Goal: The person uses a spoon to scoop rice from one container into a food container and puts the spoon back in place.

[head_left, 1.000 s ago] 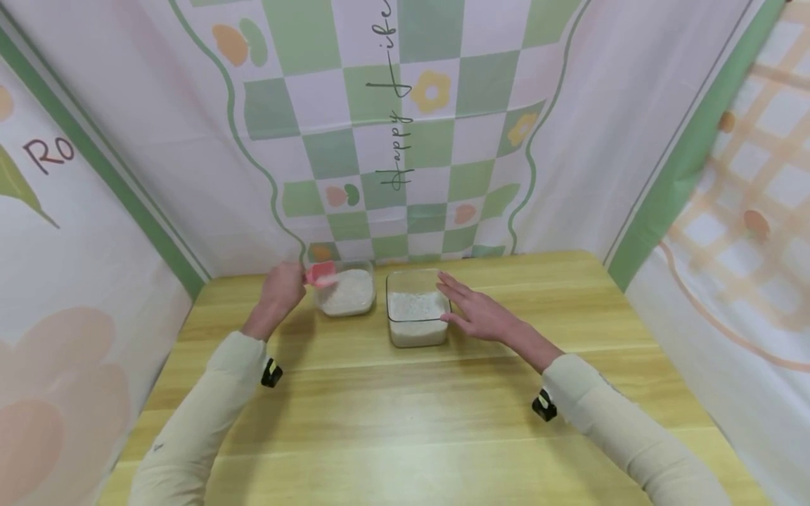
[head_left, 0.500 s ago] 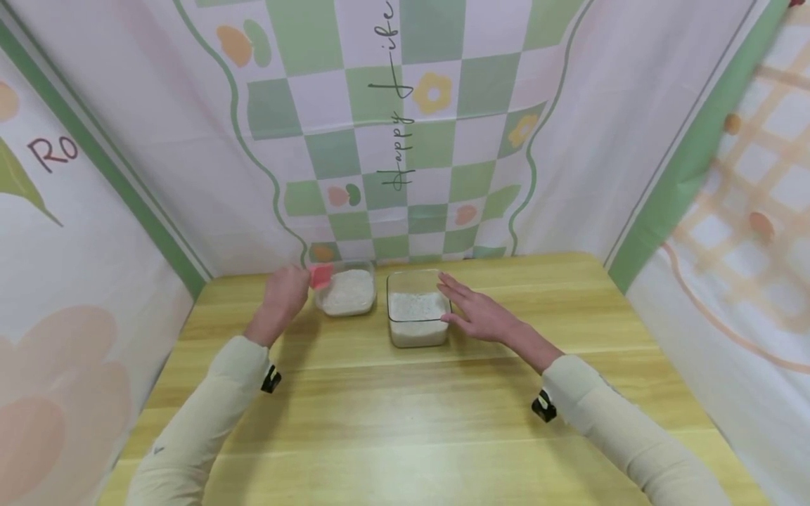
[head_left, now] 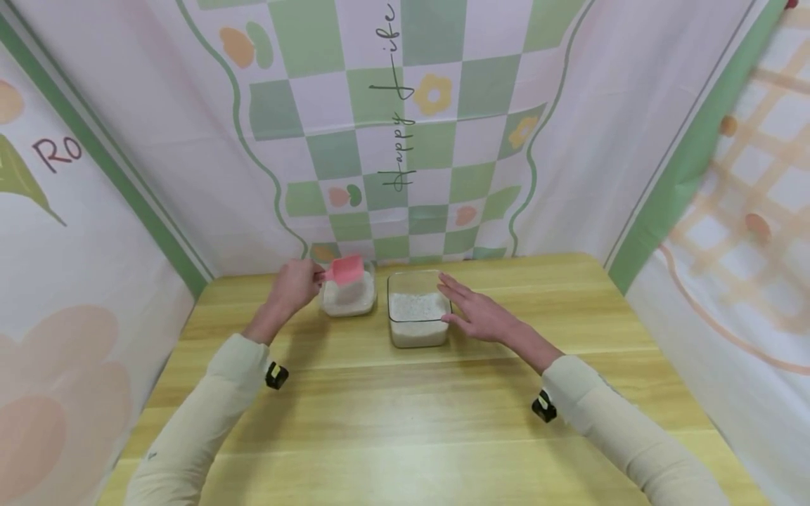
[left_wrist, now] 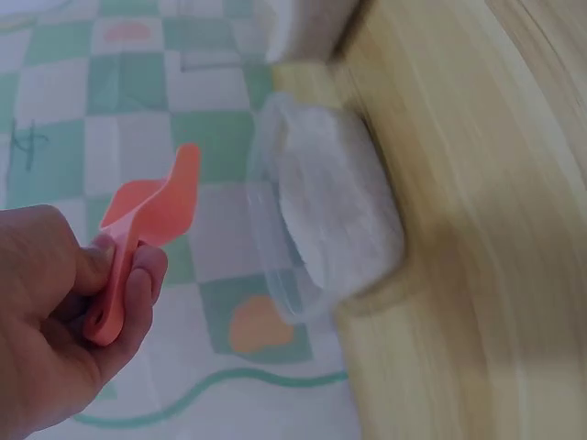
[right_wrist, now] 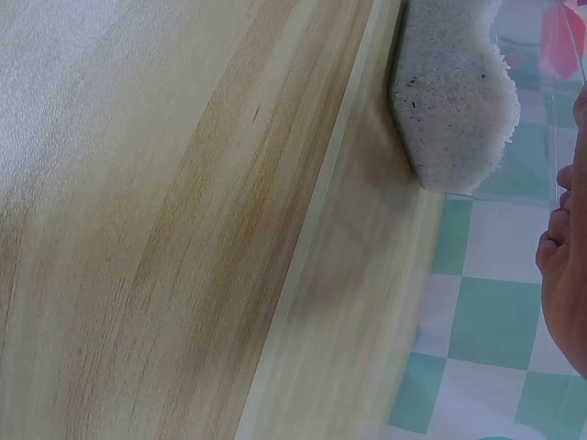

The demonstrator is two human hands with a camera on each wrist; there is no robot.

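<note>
My left hand (head_left: 292,288) grips the handle of a pink scoop (head_left: 347,270), holding it above a low clear tub (head_left: 362,310) of white grains. In the left wrist view the thumb and fingers wrap the scoop's handle (left_wrist: 112,302), and its bowl is raised clear of the tub (left_wrist: 266,211). What the bowl holds cannot be seen. Beside the tub, to its right, stands a taller clear square container (head_left: 419,334) partly filled with white rice (right_wrist: 454,101). My right hand (head_left: 477,313) rests its straight fingers against this container's right side.
Both containers stand near the back edge of the wooden table (head_left: 392,422). A checkered curtain (head_left: 405,140) hangs directly behind them. Each sleeve has a small black device (head_left: 276,375) near its cuff.
The left hand has lifted the scoop and moved it rightward from the tub's left side to above the tub, turning its bowl. The right hand stays at the square container.
</note>
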